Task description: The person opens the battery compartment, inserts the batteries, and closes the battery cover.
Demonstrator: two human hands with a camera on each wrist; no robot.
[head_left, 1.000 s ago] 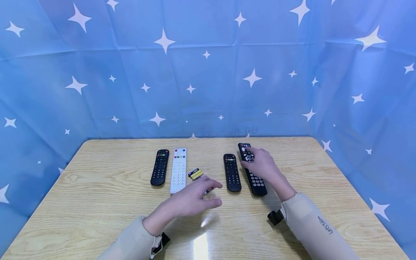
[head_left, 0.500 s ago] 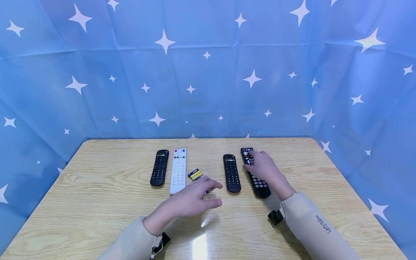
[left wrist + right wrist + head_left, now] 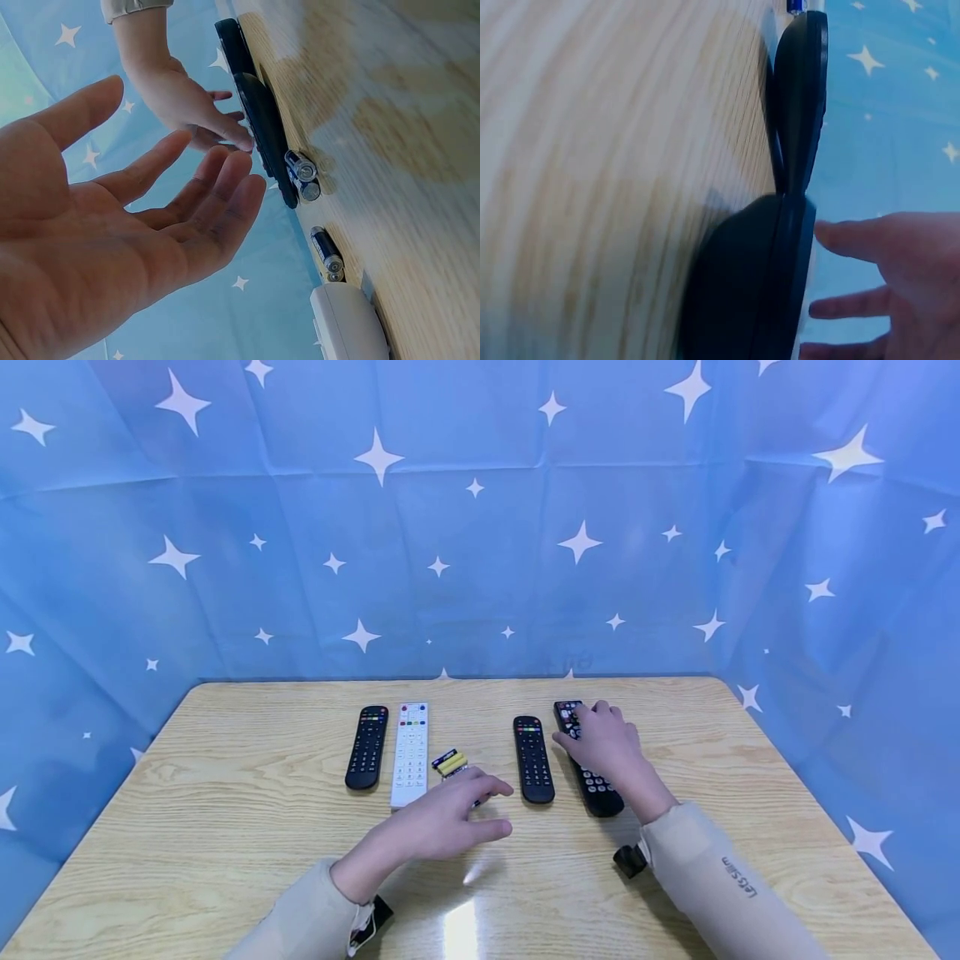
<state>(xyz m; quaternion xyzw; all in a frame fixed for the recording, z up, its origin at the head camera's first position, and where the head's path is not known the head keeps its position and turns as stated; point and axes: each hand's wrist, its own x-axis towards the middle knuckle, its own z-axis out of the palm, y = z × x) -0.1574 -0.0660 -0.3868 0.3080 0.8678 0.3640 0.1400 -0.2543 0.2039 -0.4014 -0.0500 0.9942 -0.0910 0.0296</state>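
Note:
My right hand [image 3: 606,742] is spread over the upper part of a long black remote control [image 3: 602,797] lying on the table. In the right wrist view, the thumb of that hand [image 3: 922,277] is beside the upper face of the long remote [image 3: 742,285]; whether it touches is hard to tell. Holding nothing, my left hand [image 3: 442,817] hovers with relaxed fingers in front of several small batteries [image 3: 452,764], partly covering them. The left wrist view shows battery pairs [image 3: 302,169] near its fingertips. A shorter black remote [image 3: 534,764] lies left of the long one.
A white remote [image 3: 411,756] and another black remote [image 3: 367,750] lie side by side, left of the batteries. All rest on a wooden table [image 3: 255,760]. Behind its far edge hangs a blue star-patterned cloth [image 3: 480,593].
The long black remote shifted slightly toward me and to the right under my right hand. Since then the right hand's fingers have spread and its thumb has moved left. The left hand stays put.

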